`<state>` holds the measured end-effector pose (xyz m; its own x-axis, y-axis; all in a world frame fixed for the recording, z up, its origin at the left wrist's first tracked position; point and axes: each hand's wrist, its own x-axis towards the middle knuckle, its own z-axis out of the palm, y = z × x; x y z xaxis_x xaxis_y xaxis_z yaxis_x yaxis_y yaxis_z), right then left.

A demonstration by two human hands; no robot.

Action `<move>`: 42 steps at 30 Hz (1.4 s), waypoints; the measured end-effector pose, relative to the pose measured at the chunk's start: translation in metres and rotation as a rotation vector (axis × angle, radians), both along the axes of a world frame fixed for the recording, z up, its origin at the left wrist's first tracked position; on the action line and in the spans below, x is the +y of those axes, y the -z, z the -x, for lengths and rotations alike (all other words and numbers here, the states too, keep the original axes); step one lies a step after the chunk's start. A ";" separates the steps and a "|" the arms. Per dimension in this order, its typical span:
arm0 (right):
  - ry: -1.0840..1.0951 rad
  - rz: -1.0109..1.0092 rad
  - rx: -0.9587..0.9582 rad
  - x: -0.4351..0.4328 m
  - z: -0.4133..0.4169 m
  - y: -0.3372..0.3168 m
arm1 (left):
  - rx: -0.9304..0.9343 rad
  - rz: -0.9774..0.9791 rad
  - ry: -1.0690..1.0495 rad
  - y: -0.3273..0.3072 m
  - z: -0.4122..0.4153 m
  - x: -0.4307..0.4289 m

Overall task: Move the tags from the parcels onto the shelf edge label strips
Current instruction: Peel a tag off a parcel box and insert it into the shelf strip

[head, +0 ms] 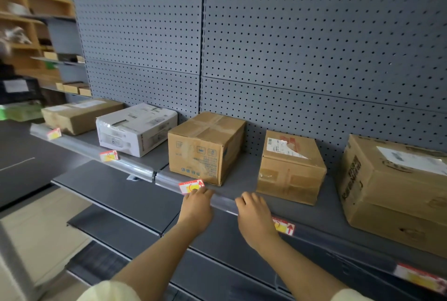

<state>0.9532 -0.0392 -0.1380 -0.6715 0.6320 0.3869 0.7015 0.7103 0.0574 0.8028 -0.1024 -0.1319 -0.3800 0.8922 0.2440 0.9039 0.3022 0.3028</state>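
Observation:
Several parcels stand on a grey shelf point(244, 187): a long brown box point(79, 117), a white box point(135, 129), a taped brown box point(205, 148), a smaller brown box point(290, 170) and a large brown box point(396, 182). The clear label strip point(135, 167) along the shelf edge holds red-and-yellow tags point(54, 134), point(108, 155), point(191, 187), point(284, 226), point(420, 277). My left hand point(197, 209) has its fingertips on the third tag. My right hand point(254, 216) rests on the strip just right of it, fingers curled over the edge, partly covering the fourth tag.
A grey pegboard back panel point(266, 47) rises behind the parcels. Lower dark shelves point(116, 192) jut out below the strip. Wooden shelving point(31, 34) with small boxes stands at the far left. Pale floor shows at the lower left.

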 end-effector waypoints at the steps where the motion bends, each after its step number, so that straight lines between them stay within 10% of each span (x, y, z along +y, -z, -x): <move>1: -0.008 -0.001 0.005 0.000 0.012 0.002 | 0.003 -0.008 -0.020 0.000 0.013 0.001; 22: 0.289 0.036 0.232 -0.009 0.166 -0.001 | 0.110 0.031 0.331 0.006 0.163 0.027; 42: 0.197 -0.022 0.031 -0.024 0.168 0.016 | 0.145 0.096 0.338 0.006 0.163 0.021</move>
